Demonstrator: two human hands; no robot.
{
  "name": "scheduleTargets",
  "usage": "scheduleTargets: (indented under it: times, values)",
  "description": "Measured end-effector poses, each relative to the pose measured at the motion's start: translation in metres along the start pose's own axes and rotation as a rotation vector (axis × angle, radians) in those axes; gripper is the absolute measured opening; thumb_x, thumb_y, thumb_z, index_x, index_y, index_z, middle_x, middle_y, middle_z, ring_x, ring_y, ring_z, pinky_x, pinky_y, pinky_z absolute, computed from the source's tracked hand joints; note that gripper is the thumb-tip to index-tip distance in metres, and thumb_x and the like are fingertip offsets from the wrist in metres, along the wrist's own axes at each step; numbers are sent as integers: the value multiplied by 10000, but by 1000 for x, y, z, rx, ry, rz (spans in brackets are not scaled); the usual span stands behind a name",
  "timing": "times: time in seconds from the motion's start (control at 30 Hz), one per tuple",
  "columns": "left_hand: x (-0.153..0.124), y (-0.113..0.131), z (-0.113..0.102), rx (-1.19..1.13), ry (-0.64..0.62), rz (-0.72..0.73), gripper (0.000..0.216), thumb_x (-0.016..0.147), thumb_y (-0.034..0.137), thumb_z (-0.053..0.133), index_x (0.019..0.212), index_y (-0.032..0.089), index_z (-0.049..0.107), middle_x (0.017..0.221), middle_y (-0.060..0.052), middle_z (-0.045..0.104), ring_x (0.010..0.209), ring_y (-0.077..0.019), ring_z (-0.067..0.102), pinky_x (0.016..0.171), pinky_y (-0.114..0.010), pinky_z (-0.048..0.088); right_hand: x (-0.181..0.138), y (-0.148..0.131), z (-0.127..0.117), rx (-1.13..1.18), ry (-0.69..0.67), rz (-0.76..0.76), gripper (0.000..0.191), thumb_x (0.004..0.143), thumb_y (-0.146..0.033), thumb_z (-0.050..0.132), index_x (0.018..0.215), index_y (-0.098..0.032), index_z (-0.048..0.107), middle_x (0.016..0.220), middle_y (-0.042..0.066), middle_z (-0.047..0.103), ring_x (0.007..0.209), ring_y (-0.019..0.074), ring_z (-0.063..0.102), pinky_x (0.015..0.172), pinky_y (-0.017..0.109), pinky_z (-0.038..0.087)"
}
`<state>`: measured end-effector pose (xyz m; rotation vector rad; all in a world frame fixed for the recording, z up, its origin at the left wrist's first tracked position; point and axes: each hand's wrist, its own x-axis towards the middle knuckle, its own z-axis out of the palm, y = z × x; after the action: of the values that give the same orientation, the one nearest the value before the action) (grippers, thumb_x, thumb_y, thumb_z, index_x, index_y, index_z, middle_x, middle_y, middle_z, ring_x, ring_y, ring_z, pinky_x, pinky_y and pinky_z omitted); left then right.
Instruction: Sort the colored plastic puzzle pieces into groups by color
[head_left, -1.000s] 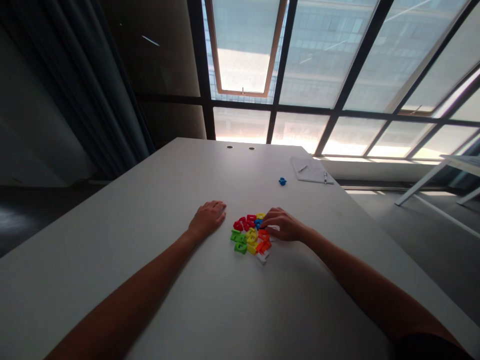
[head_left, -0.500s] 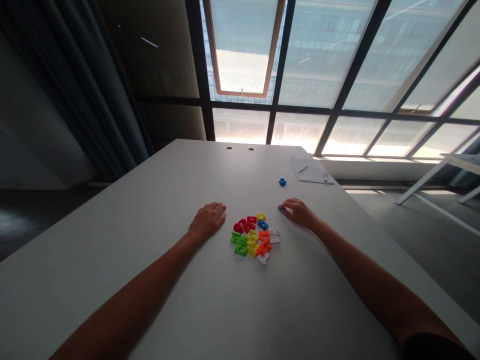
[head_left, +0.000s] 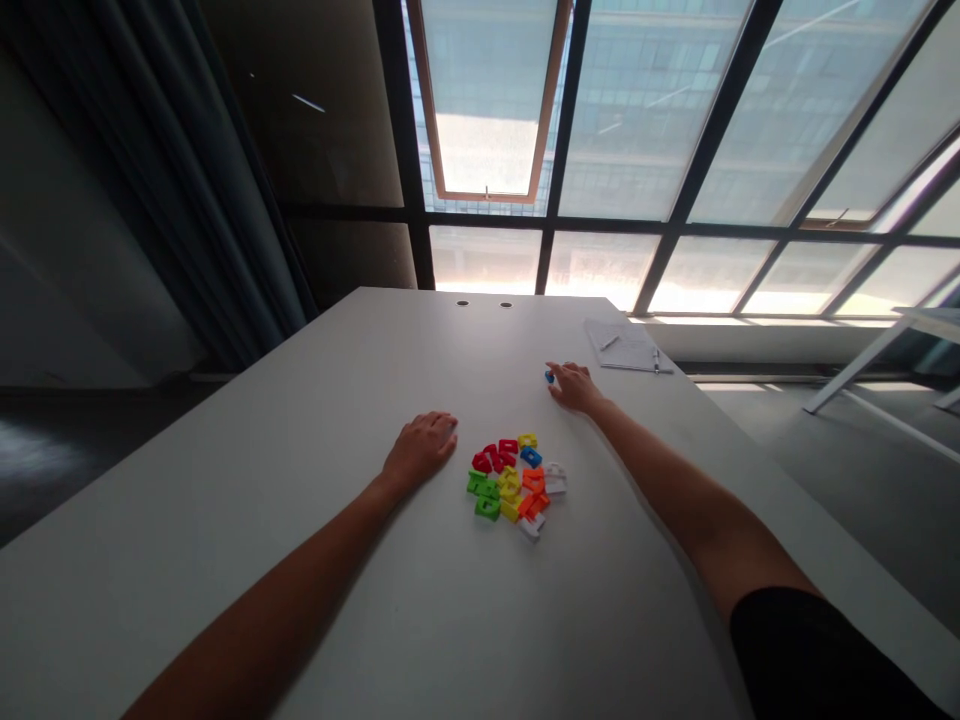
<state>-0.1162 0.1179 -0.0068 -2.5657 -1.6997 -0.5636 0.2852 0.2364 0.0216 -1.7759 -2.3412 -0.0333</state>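
Where the right grip point(head_left: 574, 387) seemingly pinches a blue piece point(head_left: 550, 377), the piece at its fingertips point(head_left: 553, 366), partly covered

No text, label, brand, number or sign can be read; any marks on the paper point(head_left: 631, 353) are illegible.

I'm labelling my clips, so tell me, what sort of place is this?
Probably an office or meeting room: there's a large white table, paper lying near its far right edge, and a wall of tall windows.
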Motion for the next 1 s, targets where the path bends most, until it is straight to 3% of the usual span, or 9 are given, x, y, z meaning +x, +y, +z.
scheduleTargets:
  times: [0.23,0.43,0.7,0.9,1.0]
  values:
    - [-1,2,-1,25,-4,-15,334,1112,284,641,1409,268,794,1543,-135,793,1408,-342,743,1195,-514,625,30,16,-7,-9,-32,58,684,1072,-236,687,1750,-232,591,1570,171,792,1558,415,602,1270,601,452]
    - [-2,5,-5,9,-24,-18,349,1119,281,633,1432,251,784,1564,-140,782,1430,-352,727,1202,-532,614,31,32,-6,-15,-41,70,679,1052,-292,742,1722,-259,634,1574,141,793,1542,416,618,1248,564,460]
    - [-4,6,-3,13,-16,-12,330,1111,270,654,1416,264,779,1552,-124,787,1401,-327,736,1195,-500,610,32,40,-6,-46,-12,56,557,1110,-274,677,1664,-219,704,1473,159,843,1510,399,667,1209,527,501]
    - [-4,8,-5,11,-34,-24,345,1123,281,637,1441,255,767,1569,-123,780,1430,-331,725,1221,-513,601,27,40,-2,-77,25,50,602,1107,-231,646,1707,-185,667,1698,198,698,1536,413,647,1254,548,485]
    - [-2,7,-6,10,-26,-29,337,1117,275,646,1426,259,778,1560,-126,786,1419,-331,734,1213,-511,608,24,38,-1,-85,-5,18,616,1096,-205,626,1710,-209,664,1699,180,703,1584,393,603,1278,546,460]
